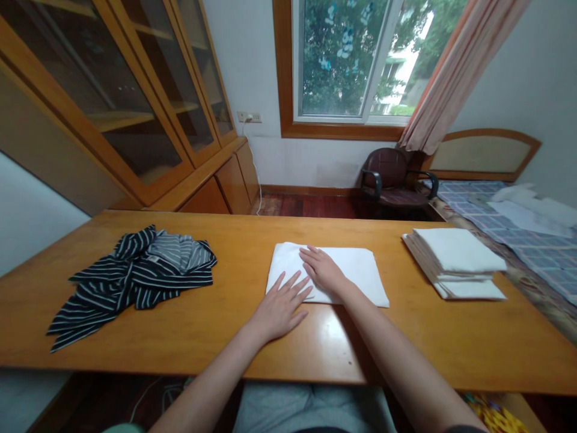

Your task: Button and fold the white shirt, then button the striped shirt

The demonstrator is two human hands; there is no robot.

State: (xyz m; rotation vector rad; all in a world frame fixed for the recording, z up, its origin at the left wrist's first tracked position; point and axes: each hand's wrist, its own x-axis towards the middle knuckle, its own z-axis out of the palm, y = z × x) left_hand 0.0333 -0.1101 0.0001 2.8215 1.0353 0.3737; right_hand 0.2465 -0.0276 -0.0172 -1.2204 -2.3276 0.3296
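Observation:
A folded white cloth [356, 270] lies flat in the middle of the wooden table [225, 325]. My right hand [322, 270] rests palm down on the cloth's left half, fingers stretched out. My left hand [280, 304] lies flat at the cloth's near left corner, fingers spread, its fingertips on the cloth's edge. Neither hand grips anything.
A heap of dark striped garments [135, 276] lies on the table's left. A stack of folded white cloths [455, 261] sits at the right. Beyond the table are a wooden glass-door cabinet [135, 102], a dark armchair [392, 180], a window and a bed [532, 234].

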